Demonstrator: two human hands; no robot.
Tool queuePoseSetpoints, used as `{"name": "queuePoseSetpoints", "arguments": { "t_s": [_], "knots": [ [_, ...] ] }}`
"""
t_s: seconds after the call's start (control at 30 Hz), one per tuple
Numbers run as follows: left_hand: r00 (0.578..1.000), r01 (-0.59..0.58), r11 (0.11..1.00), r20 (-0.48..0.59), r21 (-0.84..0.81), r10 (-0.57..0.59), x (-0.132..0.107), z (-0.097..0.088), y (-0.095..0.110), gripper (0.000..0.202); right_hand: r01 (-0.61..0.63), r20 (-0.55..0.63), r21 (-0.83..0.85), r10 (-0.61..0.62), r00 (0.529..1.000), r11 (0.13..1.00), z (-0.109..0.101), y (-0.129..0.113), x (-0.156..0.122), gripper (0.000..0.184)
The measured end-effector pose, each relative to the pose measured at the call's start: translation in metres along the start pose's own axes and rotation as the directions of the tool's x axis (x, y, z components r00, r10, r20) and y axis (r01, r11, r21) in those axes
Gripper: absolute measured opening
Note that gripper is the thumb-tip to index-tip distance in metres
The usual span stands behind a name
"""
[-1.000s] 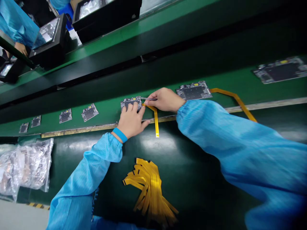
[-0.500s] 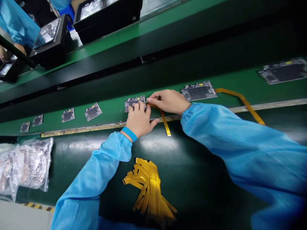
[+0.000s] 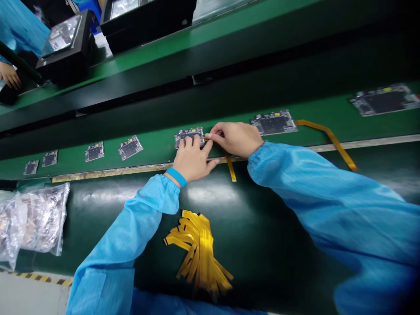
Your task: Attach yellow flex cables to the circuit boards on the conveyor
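We find both hands meeting at one small circuit board (image 3: 188, 133), which lies on the green conveyor belt (image 3: 151, 153) straight ahead of the person, its long side running along the belt. The left hand (image 3: 192, 159) comes at it from the near side and lies flat, fingers spread, fingertips resting on the board's near edge. The right hand (image 3: 238, 138) comes in from the right, thumb and fingers closed together, pinching the top end of an orange flex cable (image 3: 230, 168) right at the board's right edge; we cannot tell whether it also holds a thin tool. From that pinch the cable runs toward the person, crosswise to the board, over the belt's worn edge strip and onto the dark worktop (image 3: 278, 227), its free end leaning slightly right. The two hands touch above the joint, so neither is nearer. Just right on the belt sits another board (image 3: 274, 122) with its own cable (image 3: 331, 140) trailing right. A fanned pile of loose flex cables (image 3: 197, 249) lies on the worktop below the left wrist.
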State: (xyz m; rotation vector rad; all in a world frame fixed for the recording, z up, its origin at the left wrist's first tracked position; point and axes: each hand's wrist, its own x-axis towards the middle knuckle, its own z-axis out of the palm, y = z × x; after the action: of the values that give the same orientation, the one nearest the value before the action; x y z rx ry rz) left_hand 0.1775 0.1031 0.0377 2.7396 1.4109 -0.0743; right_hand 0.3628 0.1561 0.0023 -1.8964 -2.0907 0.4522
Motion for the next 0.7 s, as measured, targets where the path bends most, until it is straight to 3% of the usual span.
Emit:
{"name": "queuePoseSetpoints", "arguments": {
  "t_s": [0.1, 0.17, 0.27, 0.37, 0.43, 0.57, 0.7],
  "knots": [
    [0.996, -0.085, 0.994, -0.042, -0.063, 0.082, -0.014, -0.004, -0.016, 0.049, -0.032, -0.066, 0.005, 0.033, 0.997, 0.999, -0.007, -0.005, -0.024, 0.043],
    [0.993, -0.111, 0.988, -0.047, -0.105, 0.107, -0.03, -0.009, -0.03, 0.039, 0.017, -0.066, 0.075, -0.012, 0.998, 0.997, -0.012, -0.013, -0.049, 0.045],
    [0.996, -0.091, 0.981, -0.019, -0.173, 0.089, -0.059, -0.015, -0.048, 0.03, 0.142, 0.07, 0.247, -0.164, 0.984, 0.959, -0.014, -0.031, -0.095, 0.042],
    [0.997, -0.075, 0.971, -0.02, -0.226, 0.073, -0.088, -0.015, -0.06, 0.026, 0.27, 0.186, 0.347, -0.348, 0.919, 0.898, -0.009, -0.053, -0.137, 0.027],
    [0.997, -0.079, 0.962, -0.03, -0.262, 0.073, -0.104, -0.011, -0.064, 0.025, 0.321, 0.225, 0.33, -0.404, 0.887, 0.888, -0.003, -0.067, -0.156, 0.016],
    [0.997, -0.073, 0.951, -0.057, -0.299, 0.058, -0.121, -0.003, -0.073, 0.024, 0.359, 0.295, 0.229, -0.416, 0.86, 0.905, 0.007, -0.083, -0.169, 0.012],
    [0.998, 0.003, 0.968, -0.062, -0.253, -0.019, -0.117, -0.002, -0.091, 0.024, 0.303, 0.352, 0.303, -0.401, 0.846, 0.904, 0.006, -0.087, -0.168, 0.01]
  ]
}}
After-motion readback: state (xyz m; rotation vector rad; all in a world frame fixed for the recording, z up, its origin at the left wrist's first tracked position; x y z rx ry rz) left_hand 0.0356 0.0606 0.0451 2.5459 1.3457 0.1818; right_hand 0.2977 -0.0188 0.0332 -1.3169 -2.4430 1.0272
